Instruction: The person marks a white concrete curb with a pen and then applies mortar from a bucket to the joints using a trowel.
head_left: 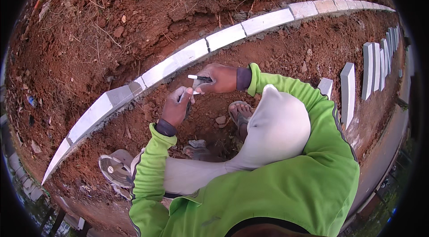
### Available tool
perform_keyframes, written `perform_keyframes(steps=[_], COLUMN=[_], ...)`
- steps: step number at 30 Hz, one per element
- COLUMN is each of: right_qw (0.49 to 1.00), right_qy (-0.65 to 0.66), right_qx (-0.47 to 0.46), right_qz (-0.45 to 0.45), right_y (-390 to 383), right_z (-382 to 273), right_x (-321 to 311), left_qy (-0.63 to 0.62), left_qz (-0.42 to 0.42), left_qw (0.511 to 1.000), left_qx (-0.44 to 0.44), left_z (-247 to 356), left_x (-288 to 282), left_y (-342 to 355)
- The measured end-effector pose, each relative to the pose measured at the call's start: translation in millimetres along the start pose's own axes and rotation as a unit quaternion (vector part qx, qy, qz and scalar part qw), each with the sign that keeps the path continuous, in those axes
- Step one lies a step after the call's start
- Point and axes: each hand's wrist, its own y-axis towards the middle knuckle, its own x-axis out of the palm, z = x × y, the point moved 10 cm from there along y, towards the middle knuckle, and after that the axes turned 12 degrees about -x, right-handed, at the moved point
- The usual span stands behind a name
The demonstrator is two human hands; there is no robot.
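My right hand (218, 78) is closed around a slim, pen-like black stick with a white end (193, 77), which points left past the fingers. Close beside it, my left hand (175, 108) is pinched shut, its fingertips almost meeting those of the right. A small white pointed piece (195, 93) shows at the left fingertips, and something dark sits under the palm; I cannot make out what it is. Both hands are above the red soil, just on the near side of a row of pale kerb stones (181, 57) laid end to end.
Loose red earth (116, 22) with dry stalks rises beyond the kerb row. More kerb stones (347, 94) stand spaced out at the right, with a paved strip behind them. My bent knee (281, 116) and sandalled foot (240, 112) are close to the hands. A grey-brown sandal (117, 170) shows at the left.
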Motion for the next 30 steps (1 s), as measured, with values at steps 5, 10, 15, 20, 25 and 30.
perform_keyframes(steps=[5,10,15,20,25,30], right_qw=[0.996,0.992,0.999,0.996,0.994,0.993], right_qy=[0.058,0.044,-0.021,-0.057,-0.068,-0.071], right_qx=[0.059,0.106,0.018,-0.006,-0.03,-0.02], right_qz=[0.045,0.044,0.044,0.071,0.076,0.091], right_y=[-28,-49,-24,-24,-15,-21], right_z=[33,53,22,24,19,19], right_x=[13,22,29,34,35,32], left_qy=[-0.059,-0.064,-0.009,-0.047,-0.035,0.015], left_qz=[0.045,0.086,0.138,0.166,0.152,0.165], left_qw=[0.997,0.994,0.989,0.985,0.988,0.986], left_qx=[0.0,0.006,0.056,0.017,0.018,0.032], left_z=[-7,1,2,-8,-7,0], left_x=[18,5,-5,-14,-21,-20], left_y=[13,3,-6,-8,-14,-15])
